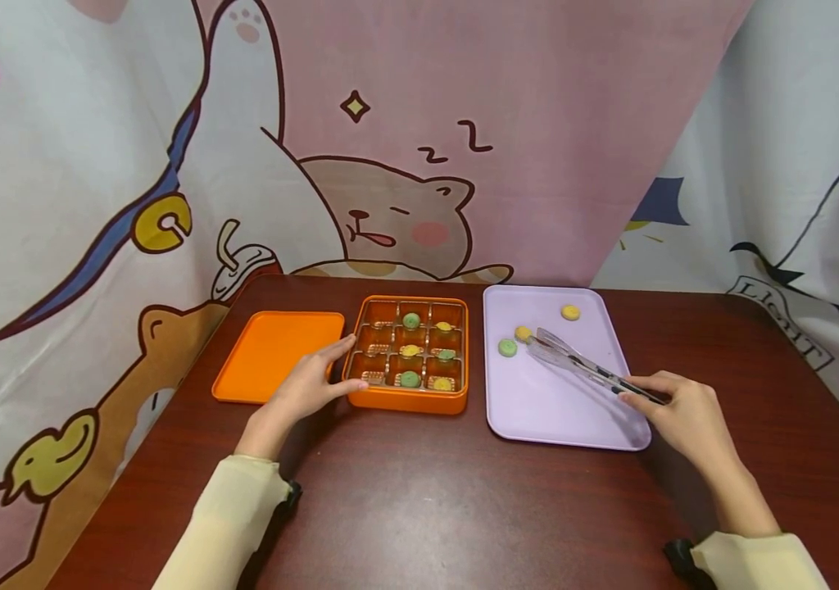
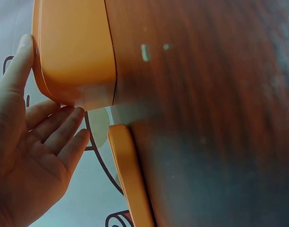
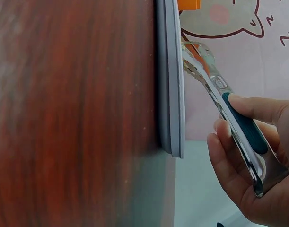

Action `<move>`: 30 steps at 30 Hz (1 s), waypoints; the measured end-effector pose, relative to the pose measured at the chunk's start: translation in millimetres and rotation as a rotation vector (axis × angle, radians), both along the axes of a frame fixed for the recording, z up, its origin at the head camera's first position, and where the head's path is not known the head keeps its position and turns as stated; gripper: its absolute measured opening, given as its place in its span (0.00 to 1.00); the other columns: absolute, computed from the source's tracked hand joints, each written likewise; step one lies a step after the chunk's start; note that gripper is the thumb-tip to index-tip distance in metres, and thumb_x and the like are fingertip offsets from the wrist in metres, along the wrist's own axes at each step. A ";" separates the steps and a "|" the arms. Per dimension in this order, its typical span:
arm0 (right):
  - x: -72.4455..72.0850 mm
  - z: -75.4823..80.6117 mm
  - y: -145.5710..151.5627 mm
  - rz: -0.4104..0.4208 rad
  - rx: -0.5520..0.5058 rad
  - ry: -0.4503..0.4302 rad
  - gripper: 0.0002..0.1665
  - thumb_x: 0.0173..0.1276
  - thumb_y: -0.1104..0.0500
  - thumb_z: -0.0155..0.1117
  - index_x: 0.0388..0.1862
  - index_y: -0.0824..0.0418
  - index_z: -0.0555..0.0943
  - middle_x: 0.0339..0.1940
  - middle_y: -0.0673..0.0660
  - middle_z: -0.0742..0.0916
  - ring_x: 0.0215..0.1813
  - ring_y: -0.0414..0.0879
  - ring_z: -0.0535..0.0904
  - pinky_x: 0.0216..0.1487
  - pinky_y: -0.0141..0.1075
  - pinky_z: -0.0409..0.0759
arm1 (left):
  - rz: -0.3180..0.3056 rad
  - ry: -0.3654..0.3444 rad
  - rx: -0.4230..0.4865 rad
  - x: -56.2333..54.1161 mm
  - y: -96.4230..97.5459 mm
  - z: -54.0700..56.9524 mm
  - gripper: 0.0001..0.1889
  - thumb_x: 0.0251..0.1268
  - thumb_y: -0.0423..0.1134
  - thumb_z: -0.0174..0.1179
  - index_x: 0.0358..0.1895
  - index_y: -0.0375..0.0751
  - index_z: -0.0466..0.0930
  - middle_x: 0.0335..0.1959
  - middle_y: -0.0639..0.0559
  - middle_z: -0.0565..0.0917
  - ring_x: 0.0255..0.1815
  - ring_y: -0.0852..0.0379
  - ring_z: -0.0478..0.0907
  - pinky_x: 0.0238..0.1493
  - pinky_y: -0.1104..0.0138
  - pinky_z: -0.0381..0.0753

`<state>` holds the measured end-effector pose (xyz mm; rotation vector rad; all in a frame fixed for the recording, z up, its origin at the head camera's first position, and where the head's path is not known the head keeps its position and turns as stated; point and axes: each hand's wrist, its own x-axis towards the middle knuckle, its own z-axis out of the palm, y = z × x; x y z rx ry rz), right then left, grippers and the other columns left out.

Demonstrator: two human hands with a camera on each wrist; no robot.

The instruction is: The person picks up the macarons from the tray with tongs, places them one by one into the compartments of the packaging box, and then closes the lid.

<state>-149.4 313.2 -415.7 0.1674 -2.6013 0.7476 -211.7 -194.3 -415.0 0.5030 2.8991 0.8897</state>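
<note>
My right hand [image 1: 688, 414] grips a pair of metal tongs [image 3: 243, 127] with dark green handle pads. The tips of the tongs are at a small round yellow cookie-like piece [image 1: 523, 333] on the lilac tray [image 1: 560, 418]; whether they pinch it I cannot tell. Just in front lies a green piece [image 1: 507, 348], and farther back another yellow one [image 1: 570, 312]. My left hand [image 1: 309, 385] rests at the left side of an orange box [image 1: 408, 401], thumb by its front corner, fingers spread. Its clear divided insert holds several green and yellow pieces; the left column holds none.
Left of the box lies a flat orange lid [image 1: 272, 352], partly behind my left hand. All stands on a dark brown wooden table [image 1: 419, 508]. A curtain [image 1: 537, 123] with cartoon prints hangs behind the table.
</note>
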 end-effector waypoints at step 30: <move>-21.4 0.1 -25.3 -0.034 0.029 -0.080 0.15 0.57 0.61 0.76 0.43 0.66 0.89 0.33 0.63 0.90 0.28 0.46 0.71 0.26 0.34 0.61 | -0.003 0.015 0.007 0.4 0.5 0.1 0.47 0.59 0.56 0.68 0.78 0.42 0.59 0.78 0.43 0.63 0.77 0.40 0.61 0.74 0.44 0.64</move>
